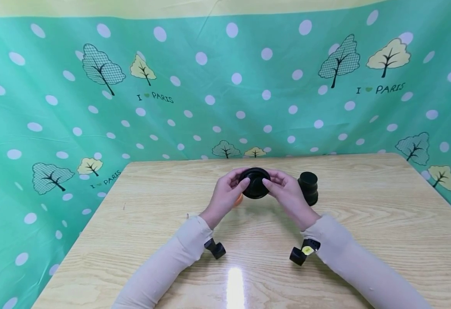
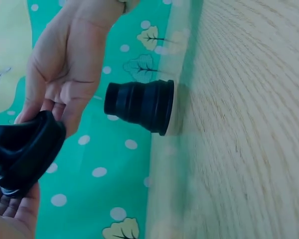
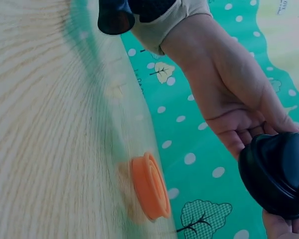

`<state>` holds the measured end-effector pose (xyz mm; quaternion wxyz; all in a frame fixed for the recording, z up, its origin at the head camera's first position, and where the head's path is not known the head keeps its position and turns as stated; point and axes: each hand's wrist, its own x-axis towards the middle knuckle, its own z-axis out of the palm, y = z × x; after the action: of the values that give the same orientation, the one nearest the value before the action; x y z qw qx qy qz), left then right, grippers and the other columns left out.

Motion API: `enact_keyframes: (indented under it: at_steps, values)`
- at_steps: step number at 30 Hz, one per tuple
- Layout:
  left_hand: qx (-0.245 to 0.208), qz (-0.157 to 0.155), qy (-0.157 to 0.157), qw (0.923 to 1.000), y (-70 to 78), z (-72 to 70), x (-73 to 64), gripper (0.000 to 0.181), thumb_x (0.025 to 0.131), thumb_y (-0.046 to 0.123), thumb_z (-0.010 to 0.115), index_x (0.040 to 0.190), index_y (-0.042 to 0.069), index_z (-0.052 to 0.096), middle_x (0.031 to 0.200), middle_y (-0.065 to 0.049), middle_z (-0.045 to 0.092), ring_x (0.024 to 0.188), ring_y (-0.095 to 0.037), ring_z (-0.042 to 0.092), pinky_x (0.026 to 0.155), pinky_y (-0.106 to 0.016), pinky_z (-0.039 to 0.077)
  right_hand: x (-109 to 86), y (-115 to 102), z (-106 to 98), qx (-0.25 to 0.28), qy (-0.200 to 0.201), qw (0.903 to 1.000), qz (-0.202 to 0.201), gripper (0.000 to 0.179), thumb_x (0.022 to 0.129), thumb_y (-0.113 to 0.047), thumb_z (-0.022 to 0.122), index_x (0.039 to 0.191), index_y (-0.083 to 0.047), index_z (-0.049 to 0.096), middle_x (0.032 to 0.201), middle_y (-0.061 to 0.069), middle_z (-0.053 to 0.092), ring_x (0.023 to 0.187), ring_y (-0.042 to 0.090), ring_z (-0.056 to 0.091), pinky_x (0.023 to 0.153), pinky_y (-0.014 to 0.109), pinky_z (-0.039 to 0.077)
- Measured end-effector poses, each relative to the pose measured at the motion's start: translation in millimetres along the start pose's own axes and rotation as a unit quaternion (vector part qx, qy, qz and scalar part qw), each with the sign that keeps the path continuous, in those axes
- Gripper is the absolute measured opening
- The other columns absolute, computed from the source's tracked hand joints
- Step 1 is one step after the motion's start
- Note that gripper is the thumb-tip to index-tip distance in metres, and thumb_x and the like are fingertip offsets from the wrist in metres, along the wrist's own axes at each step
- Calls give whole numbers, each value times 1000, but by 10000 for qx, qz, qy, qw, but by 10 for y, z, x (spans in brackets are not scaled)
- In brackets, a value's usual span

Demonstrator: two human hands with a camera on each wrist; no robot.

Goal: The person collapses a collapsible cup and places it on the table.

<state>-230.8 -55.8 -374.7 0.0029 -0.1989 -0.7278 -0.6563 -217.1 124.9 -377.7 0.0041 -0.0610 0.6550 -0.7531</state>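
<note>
A black, flexible-looking collapsible cup (image 1: pixel 255 183) is held above the table between both hands, folded down and with its round side toward the head camera. On its left edge my left hand (image 1: pixel 225 193) grips, thumb in front and fingers behind. My right hand (image 1: pixel 287 195) grips the right edge the same way. In the left wrist view the held cup (image 2: pixel 27 154) looks bent and dented. Just beyond the right hand, a second black cup (image 1: pixel 309 189) stands extended on its wide rim, narrow end up. An orange collapsed cup (image 3: pixel 150 186) lies flat beneath the left hand, largely hidden in the head view.
A light wood-grain table (image 1: pixel 152 240) spreads under the hands. Behind it hangs a green curtain (image 1: pixel 194 94) with dots and trees. Each wrist wears a small black camera on a strap.
</note>
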Motion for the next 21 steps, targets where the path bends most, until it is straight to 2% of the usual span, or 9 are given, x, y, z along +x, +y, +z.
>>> enact_keyframes:
  at_steps: [4,7,11,15,17,21]
  values:
    - [86,354,214,9991,-64,21,28,33,93,11,59,122,-4,57,113,-21,63,94,-19,63,82,-25,53,-7,3,25,156,64,9998,-38,36,93,-1,56,125,13,48,89,-4,61,83,3,62,77,20,53]
    - [233,559,310,9977,-78,33,33,30,93,13,60,118,-4,60,111,-19,64,91,-19,64,79,-25,54,-16,9,30,85,106,9998,-142,35,93,-1,57,124,13,48,89,-3,61,83,3,62,76,20,54]
    - [401,614,346,9967,-86,20,37,27,93,14,61,114,-2,63,107,-18,66,90,-22,66,77,-25,55,-27,19,14,-171,28,9996,-207,35,92,-5,59,122,11,50,94,2,60,85,5,62,76,20,53]
    - [446,461,167,9978,-92,-23,40,29,91,14,62,116,-1,64,109,-17,67,94,-22,66,79,-25,54,-35,6,-15,-737,-113,9968,-276,37,90,-12,64,120,6,54,103,9,60,90,8,60,79,18,51]
    - [534,392,6,9978,-95,-35,37,29,91,13,63,117,0,64,111,-15,67,96,-18,66,80,-23,53,-30,0,-28,-1044,-225,9937,-347,38,89,-16,67,120,3,56,107,11,61,94,10,59,81,18,50]
    - [762,254,-346,9962,-101,-36,22,33,91,13,63,122,3,63,116,-13,66,87,-9,63,68,-17,50,-16,3,-52,-1499,-483,9862,-506,38,87,-21,70,118,-2,60,111,13,63,100,15,60,85,21,50]
